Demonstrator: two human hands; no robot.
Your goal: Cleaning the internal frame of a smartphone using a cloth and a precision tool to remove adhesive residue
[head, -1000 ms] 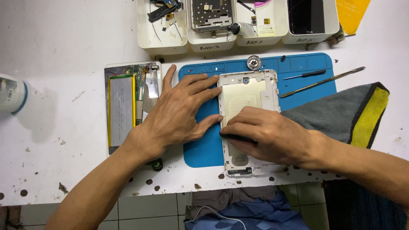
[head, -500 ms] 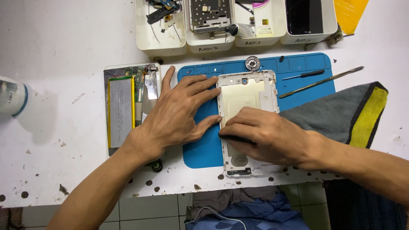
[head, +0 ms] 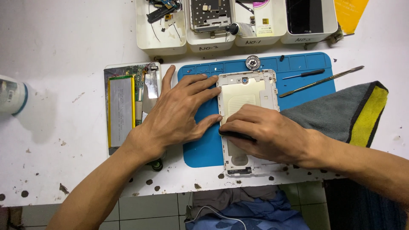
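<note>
Head view, looking straight down on the bench: a white tablet back shell lies inner side up on a blue work mat, its near end hanging a bit past the mat's near edge. The right hand sits over the middle of the shell, fingers curled close together and pressing a small dark flat thing against it; can't tell what that is. The left hand is flat on the mat just left of the shell, fingers spread wide, fingertips touching the shell's left edge.

Left of the mat is the other half of the tablet, opened up, with a long grey battery framed in yellow and a green board. A round metal part sits at the mat's far edge. To the right, a small screwdriver and a long metal pry tool, then a grey cloth with a yellow band.

Far side: a row of white rectangular trays holding parts, each with a small handwritten label on its near wall. A yellow sheet sits far right, and a white bottle with a blue band far left.
</note>
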